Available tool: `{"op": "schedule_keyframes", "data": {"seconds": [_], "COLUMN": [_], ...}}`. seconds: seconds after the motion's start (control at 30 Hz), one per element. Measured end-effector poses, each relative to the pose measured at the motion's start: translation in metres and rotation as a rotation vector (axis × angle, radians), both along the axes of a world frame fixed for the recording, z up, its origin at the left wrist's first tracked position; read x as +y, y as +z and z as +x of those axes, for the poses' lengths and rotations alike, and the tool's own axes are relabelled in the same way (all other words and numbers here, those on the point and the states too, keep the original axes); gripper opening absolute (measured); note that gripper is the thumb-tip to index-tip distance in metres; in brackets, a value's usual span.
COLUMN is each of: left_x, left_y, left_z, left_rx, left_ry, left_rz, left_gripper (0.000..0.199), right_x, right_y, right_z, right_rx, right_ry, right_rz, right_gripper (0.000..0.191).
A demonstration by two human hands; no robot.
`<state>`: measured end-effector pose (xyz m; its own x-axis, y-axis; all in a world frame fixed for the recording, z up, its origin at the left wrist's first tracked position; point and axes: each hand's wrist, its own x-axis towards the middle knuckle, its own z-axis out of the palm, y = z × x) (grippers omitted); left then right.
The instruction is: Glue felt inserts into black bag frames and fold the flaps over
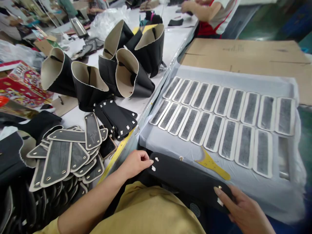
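A long black panel [185, 177] with rounded ends lies across my front, leather-like, with small white tabs and metal studs near its ends. My left hand [136, 164] pinches its left end beside two white tabs. At the opposite end, my right hand [240, 204] grips the panel, thumb on top by a stud and a white tab, the other fingers mostly hidden underneath. Just beyond the panel, a yellow flat tool [214, 165] with a forked end lies on the grey-covered table [161, 143]. Two rows of dark, pale-edged strips [212, 130] are laid out there.
On the left lie a heap of pale-edged panels [57, 159], stacked black panels [117, 118] and a phone [107, 148]. Several black open-topped leather pieces [89, 81] stand behind. Flat cardboard [243, 55] covers the table's far end. A co-worker [214, 16] stands beyond.
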<state>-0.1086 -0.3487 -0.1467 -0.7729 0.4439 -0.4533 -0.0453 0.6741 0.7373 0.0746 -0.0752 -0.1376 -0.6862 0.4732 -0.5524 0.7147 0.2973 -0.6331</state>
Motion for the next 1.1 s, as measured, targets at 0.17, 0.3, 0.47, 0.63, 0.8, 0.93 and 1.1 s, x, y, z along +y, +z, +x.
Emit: {"op": "schedule_keyframes", "data": {"seconds": [0.17,0.3,0.47,0.63,0.8,0.93,1.1], "left_x": [-0.003,-0.004,-0.005,-0.005,0.004,0.038,0.086], "left_y": [0.001,-0.001,-0.002,0.003,0.010,0.011,0.005], "left_z": [0.001,0.002,0.004,0.005,0.007,0.026,0.050], "left_rx": [0.006,0.052,0.100,0.139,0.589,0.738,0.709], "left_ry": [-0.008,-0.025,-0.026,-0.144,-0.367,-0.759,-1.011], "left_rz": [0.001,0.008,0.017,-0.046,-0.157,0.012,0.077], "left_gripper": [0.026,0.026,0.027,0.027,0.015,0.019,0.038], "right_x": [0.000,0.000,-0.001,-0.005,-0.003,-0.001,0.000], "right_y": [-0.001,-0.005,-0.004,0.004,0.003,-0.001,0.000], "right_z": [0.002,0.006,0.005,0.005,0.009,0.010,0.014], "right_rx": [-0.004,-0.002,0.010,0.073,0.134,0.143,0.136], "right_ry": [0.074,0.094,0.108,0.080,0.067,0.063,0.059], "right_rz": [0.078,0.093,0.083,0.038,-0.010,0.015,0.060], "right_gripper": [0.037,0.039,0.040,0.035,0.031,0.031,0.029]}}
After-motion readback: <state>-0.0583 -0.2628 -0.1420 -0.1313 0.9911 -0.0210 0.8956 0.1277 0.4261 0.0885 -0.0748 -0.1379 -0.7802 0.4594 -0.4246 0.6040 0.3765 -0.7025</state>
